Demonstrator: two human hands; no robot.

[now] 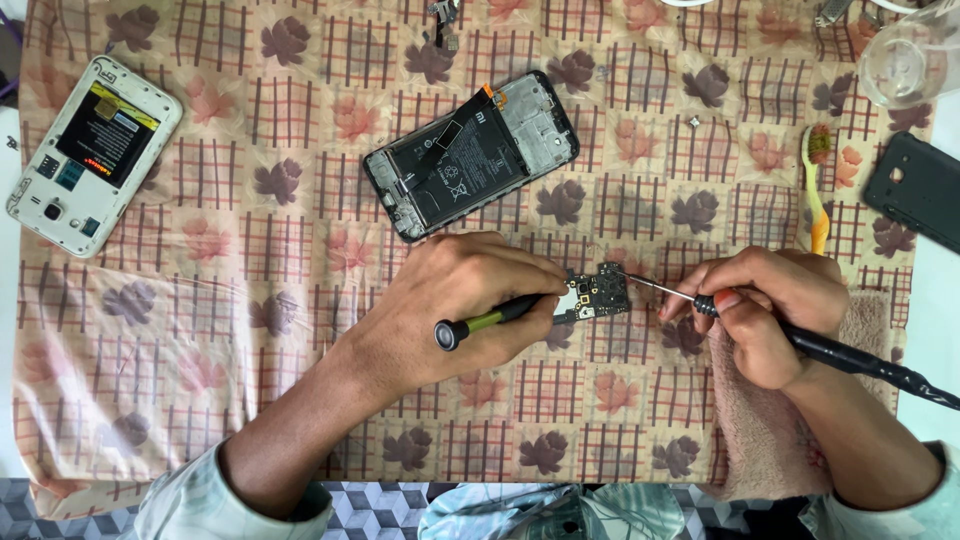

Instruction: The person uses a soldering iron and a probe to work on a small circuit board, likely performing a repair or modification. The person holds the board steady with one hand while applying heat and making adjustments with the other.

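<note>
A small dark circuit board [597, 293] lies on the patterned cloth [300, 400] between my hands. My left hand [450, 300] grips a green-and-black handled tool [490, 320], whose far end reaches the board's left side. My right hand [770, 305] holds a black soldering iron [850, 358]; its thin metal tip [645, 285] touches the board's upper right edge. Just beyond the board, a black opened phone [470, 155] lies face down with its battery showing.
A white opened phone [92, 150] lies at far left. A toothbrush [817, 190] and a black back cover [918, 190] sit at right, a clear glass [910, 60] at the top right corner. A pink towel [770, 420] is under my right forearm.
</note>
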